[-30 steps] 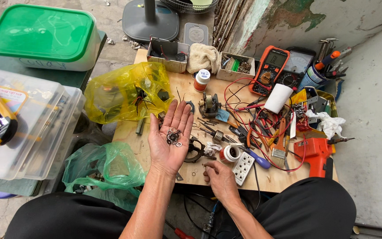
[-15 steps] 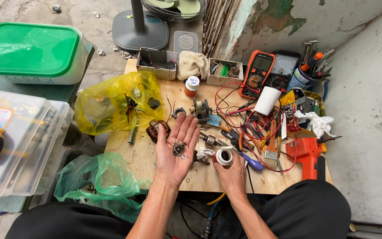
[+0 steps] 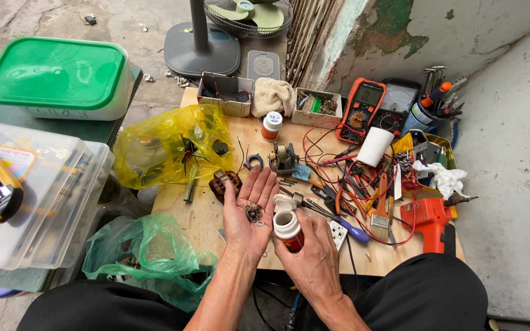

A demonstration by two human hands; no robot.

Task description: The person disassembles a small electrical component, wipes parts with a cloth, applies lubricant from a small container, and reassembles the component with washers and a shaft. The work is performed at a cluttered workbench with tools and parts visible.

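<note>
Left hand (image 3: 248,214) — palm up, fingers spread flat over the near middle of the wooden board (image 3: 191,220); it grips nothing. On the palm lies a small heap of dark metal washers and rings (image 3: 254,213).

Right hand (image 3: 314,257) — fingers wrapped round a small open jar (image 3: 288,229) with a white neck and red label, held upright just beside the heel of the left palm, mouth facing up.

On the board, beyond the left fingertips: a brown coil part (image 3: 224,182), a dark metal ring (image 3: 253,162) and a small motor block (image 3: 284,159). A second small jar with a white cap (image 3: 271,125) stands farther back, near a folded cloth (image 3: 274,96).

To the left: a yellow plastic bag (image 3: 167,147) on the board's corner; a green plastic bag (image 3: 148,254) below it, off the edge.

To the right: a tangle of red wires (image 3: 338,159), a white roll (image 3: 374,146), an orange multimeter (image 3: 361,109), an orange power tool (image 3: 427,217).

Behind the board: a fan base (image 3: 202,55) on the floor.

Far left: clear plastic bins (image 3: 38,202) — and a tub with a green lid (image 3: 56,73) behind them.
</note>
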